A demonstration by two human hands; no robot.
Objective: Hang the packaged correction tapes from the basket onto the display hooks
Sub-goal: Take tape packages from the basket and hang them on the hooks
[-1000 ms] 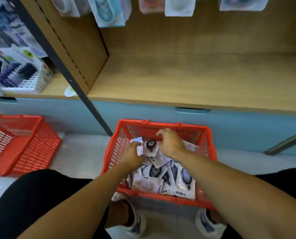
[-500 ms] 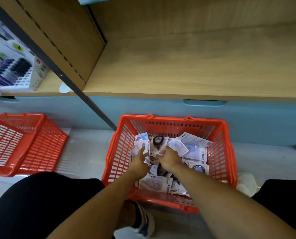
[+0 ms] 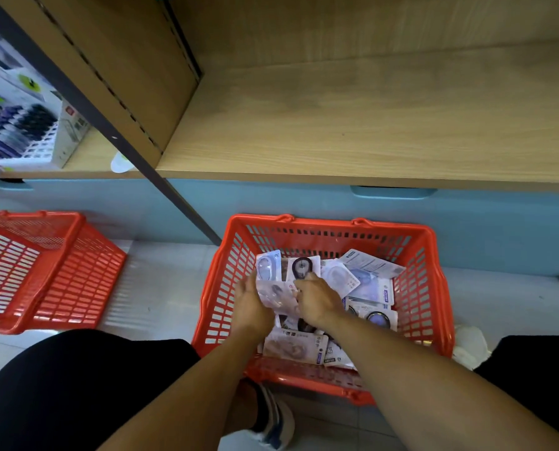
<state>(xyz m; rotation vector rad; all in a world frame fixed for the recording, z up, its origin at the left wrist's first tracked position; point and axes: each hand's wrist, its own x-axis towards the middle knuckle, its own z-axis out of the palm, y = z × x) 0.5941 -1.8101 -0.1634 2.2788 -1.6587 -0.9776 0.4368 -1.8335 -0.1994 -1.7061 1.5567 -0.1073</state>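
A spare basket [image 3: 44, 268] is lying tipped on the floor at left. In the middle basket [image 3: 431, 288], the left hand [image 3: 252, 304] and right hand [image 3: 317, 299] are both gripping one clear packet [image 3: 276, 294] above the loose packets [image 3: 366, 281]. Their print is sitting too blurred to read, except a "30" on one corner.

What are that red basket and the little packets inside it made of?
The basket looks like moulded plastic: uniform glossy red with slotted walls. The packets seem to be printed card under clear plastic blisters, judging by their sheen and raised bubbles. The left hand holds one.
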